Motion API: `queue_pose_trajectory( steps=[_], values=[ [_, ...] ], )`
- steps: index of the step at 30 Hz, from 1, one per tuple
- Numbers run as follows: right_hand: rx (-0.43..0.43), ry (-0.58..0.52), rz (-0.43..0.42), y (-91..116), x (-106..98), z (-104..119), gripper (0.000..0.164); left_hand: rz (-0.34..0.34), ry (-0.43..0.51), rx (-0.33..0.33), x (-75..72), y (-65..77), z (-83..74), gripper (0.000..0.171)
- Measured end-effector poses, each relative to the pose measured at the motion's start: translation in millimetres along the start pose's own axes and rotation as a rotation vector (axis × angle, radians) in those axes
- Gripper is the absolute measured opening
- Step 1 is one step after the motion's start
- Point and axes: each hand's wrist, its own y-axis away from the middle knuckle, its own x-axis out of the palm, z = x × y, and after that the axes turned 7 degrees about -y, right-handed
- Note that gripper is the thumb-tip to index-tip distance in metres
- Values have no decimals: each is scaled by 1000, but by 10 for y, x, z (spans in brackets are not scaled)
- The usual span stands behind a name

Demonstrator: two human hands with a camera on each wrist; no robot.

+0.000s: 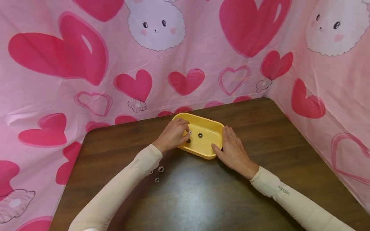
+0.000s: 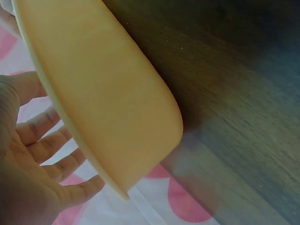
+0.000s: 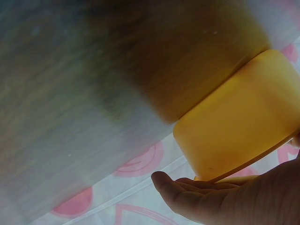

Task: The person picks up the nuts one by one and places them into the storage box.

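A yellow plastic tray [image 1: 208,146] stands on the table, its outer wall also filling much of the left wrist view. Over its left end reaches my left hand [image 1: 174,133], thumb and fingertips inside the rim. A small silver nut [image 1: 189,132] shows right at those fingertips; the rim hides them in the left wrist view, so a pinch cannot be told from a touch. A dark nut [image 1: 189,141] lies just below the thumb, another dark nut [image 1: 200,135] near the tray's middle. My right hand [image 1: 235,154] holds the right end, thumb over the rim, fingers along the outside.
Left of the tray and nearer me, a silver nut [image 1: 161,168] and another nut [image 1: 157,180] lie on the dark wooden table [image 1: 202,195]. A third is partly covered by my left sleeve [image 1: 124,184]. Pink heart-patterned cloth [image 1: 162,61] hangs behind the table and along its right side.
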Motion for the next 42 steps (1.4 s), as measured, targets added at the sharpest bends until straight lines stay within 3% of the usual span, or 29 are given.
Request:
queue_pose_trajectory(
  steps=[6, 20, 42],
  values=[
    [9, 2, 5, -3, 9, 2, 98, 60, 1, -4, 117, -106, -11, 21],
    [-3, 9, -7, 10, -5, 13, 97, 161, -70, -1, 221, -238, -123, 18],
    [-96, -22, -76, -3, 23, -20, 85, 256, -90, 20, 315, -344, -97, 13]
  ],
)
